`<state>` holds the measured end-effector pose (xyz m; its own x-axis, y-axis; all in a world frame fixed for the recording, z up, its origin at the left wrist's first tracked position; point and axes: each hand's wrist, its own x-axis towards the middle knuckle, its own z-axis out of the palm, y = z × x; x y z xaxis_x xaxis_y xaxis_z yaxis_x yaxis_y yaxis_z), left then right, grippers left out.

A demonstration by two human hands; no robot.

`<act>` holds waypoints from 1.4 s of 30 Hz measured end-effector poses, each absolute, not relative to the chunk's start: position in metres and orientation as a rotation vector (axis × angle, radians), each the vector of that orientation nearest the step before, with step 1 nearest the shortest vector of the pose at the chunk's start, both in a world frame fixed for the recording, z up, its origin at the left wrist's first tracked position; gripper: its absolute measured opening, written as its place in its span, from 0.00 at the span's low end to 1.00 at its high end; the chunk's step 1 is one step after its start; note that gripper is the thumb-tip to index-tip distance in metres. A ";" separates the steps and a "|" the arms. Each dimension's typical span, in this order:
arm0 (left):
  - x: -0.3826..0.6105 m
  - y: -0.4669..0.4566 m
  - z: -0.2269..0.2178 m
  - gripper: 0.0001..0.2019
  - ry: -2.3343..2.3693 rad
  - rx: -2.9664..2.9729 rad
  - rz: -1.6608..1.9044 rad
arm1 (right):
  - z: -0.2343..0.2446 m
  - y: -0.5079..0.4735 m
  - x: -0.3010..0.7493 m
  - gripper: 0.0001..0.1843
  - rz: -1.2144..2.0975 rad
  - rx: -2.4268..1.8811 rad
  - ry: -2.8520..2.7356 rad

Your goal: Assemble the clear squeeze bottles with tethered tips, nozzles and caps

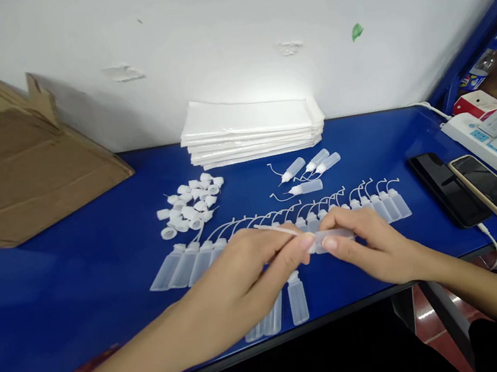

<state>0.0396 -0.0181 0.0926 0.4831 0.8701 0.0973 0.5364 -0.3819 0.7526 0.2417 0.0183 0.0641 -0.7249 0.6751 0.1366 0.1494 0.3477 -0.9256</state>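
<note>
Bottle (341, 234) | between both hands (379, 249) | touching each | held sideways

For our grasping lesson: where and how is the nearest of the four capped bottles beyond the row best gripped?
Probably by pinching the bottle mid-body, coming from the right: it lies on its side, narrow white cap pointing left.
</note>
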 end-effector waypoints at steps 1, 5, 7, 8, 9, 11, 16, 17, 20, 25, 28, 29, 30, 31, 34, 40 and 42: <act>0.040 -0.019 0.091 0.25 1.202 1.989 0.658 | 0.063 0.017 0.242 0.17 1.148 -0.692 -2.187; 0.040 -0.021 0.083 0.24 1.226 2.012 0.668 | 0.060 0.014 0.241 0.17 0.815 -0.578 -2.221; 0.040 -0.021 0.081 0.22 1.193 2.267 0.758 | 0.062 0.014 0.241 0.16 1.038 -0.632 -2.148; 0.040 -0.021 0.080 0.21 1.168 2.436 0.816 | 0.064 0.015 0.240 0.16 1.200 -0.670 -2.092; 0.040 -0.021 0.079 0.19 1.135 2.611 0.871 | 0.065 0.015 0.240 0.18 1.366 -0.701 -2.027; 0.039 -0.020 0.075 0.15 1.063 2.890 0.959 | 0.067 0.017 0.241 0.21 1.630 -0.720 -1.900; 0.038 -0.021 0.070 0.12 1.068 2.660 1.033 | 0.068 0.016 0.242 0.17 1.344 -0.706 -2.070; 0.038 -0.022 0.071 0.13 1.077 2.543 0.999 | 0.066 0.015 0.242 0.15 1.132 -0.655 -2.154; 0.039 -0.025 0.081 0.17 1.074 2.261 0.870 | 0.059 0.012 0.241 0.15 0.510 -0.482 -2.286; 0.041 -0.027 0.090 0.17 0.991 2.218 0.879 | 0.054 0.009 0.239 0.14 0.236 -0.367 -2.209; 0.041 -0.029 0.084 0.14 0.994 2.501 1.032 | 0.064 0.008 0.239 0.13 0.694 -0.448 -2.171; 0.041 -0.030 0.081 0.13 0.988 2.611 1.064 | 0.067 0.008 0.240 0.14 0.905 -0.513 -2.140; 0.041 -0.030 0.080 0.13 0.983 2.724 1.081 | 0.071 0.009 0.240 0.15 1.129 -0.585 -2.087; 0.041 -0.031 0.078 0.13 0.978 2.840 1.087 | 0.073 0.009 0.241 0.17 1.357 -0.651 -2.011; 0.041 -0.031 0.077 0.13 0.964 3.117 1.073 | 0.075 0.013 0.241 0.22 1.931 -0.735 -1.726; 0.039 -0.033 0.070 0.12 1.075 2.670 1.102 | 0.073 0.011 0.242 0.17 1.632 -0.710 -1.899; 0.038 -0.033 0.072 0.14 1.083 2.397 1.004 | 0.072 0.009 0.244 0.11 1.210 -0.618 -2.070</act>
